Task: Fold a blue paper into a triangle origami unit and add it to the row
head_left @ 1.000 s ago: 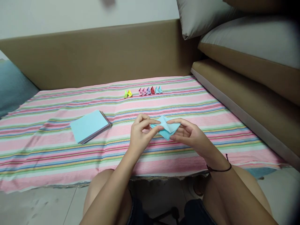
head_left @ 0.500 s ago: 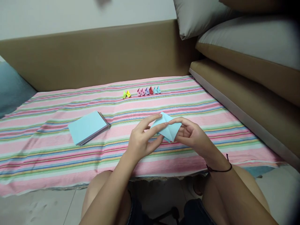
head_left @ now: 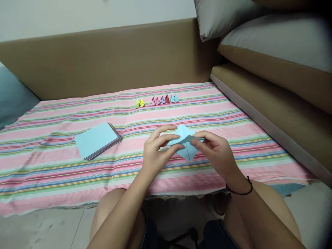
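A light blue sheet of folding paper [head_left: 188, 151], creased into a diamond shape, is held between both hands above the striped cloth. My left hand [head_left: 158, 147] pinches its left corner, thumb below and fingers above. On the other side, my right hand [head_left: 216, 148] grips the right corner between thumb and fingers. An upper layer of the paper stands lifted along the middle, and a vertical crease shows on the lower half. Part of each corner is hidden by the fingers.
A stack of coloured paper [head_left: 97, 140], light blue on top, lies to the left on the striped cloth [head_left: 64, 173]. Farther back stand two yellow-green folded paper pieces [head_left: 140, 103] and a row of several pink, purple, red and blue ones [head_left: 163, 100]. Cushions [head_left: 272, 86] are piled at right.
The paper's upper layer has been lifted and its lower half now shows. Both thumbs have come onto the near side of the sheet, and the right hand has shifted slightly.
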Demonstrator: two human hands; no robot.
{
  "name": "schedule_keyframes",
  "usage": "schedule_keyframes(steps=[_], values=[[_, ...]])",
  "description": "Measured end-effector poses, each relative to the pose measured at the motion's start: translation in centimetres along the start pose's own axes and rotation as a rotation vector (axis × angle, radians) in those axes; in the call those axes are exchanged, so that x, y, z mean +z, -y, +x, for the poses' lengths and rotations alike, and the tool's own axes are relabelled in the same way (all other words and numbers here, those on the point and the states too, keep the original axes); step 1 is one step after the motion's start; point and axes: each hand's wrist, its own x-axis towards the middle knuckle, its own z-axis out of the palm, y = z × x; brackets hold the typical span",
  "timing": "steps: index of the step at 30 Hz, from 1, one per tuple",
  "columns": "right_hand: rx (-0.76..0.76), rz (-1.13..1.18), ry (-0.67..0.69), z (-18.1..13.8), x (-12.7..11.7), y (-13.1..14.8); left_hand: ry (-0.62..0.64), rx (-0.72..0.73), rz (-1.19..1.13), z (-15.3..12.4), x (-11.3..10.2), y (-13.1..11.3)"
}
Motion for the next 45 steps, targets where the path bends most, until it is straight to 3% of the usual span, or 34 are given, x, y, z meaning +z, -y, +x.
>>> schedule_keyframes(steps=[7, 11, 15, 19, 29, 37, 45], values=[[-0.076, -0.034, -0.095, -0.1, 0.2, 0.1, 0.012, -0.082, -0.095, -0.1, 0.2, -0.1], [-0.057, -0.036, -0.12, -0.1, 0.4, 0.0, 0.027, -0.227, -0.204, -0.2, 0.5, -0.3], [-0.017, -0.043, -0.156, -0.1, 0.4, -0.5, 0.046, -0.47, -0.467, -0.4, 1.0, -0.5], [-0.038, -0.119, -0.111, -0.1, 0.3, -0.9, 0.061, -0.628, -0.577, -0.3, 1.2, -0.4], [0.021, -0.136, -0.063, -0.1, 0.5, -0.8, 0.004, -0.659, -0.435, -0.2, 0.9, -0.5], [0.073, -0.101, -0.025, -0.2, 0.6, -0.6, 0.014, -0.693, -0.497, -0.2, 0.9, -0.3], [0.226, 0.102, -0.02, 0.0, 0.9, -0.9, -0.007, -0.788, -0.59, -0.4, 0.8, 0.2]])
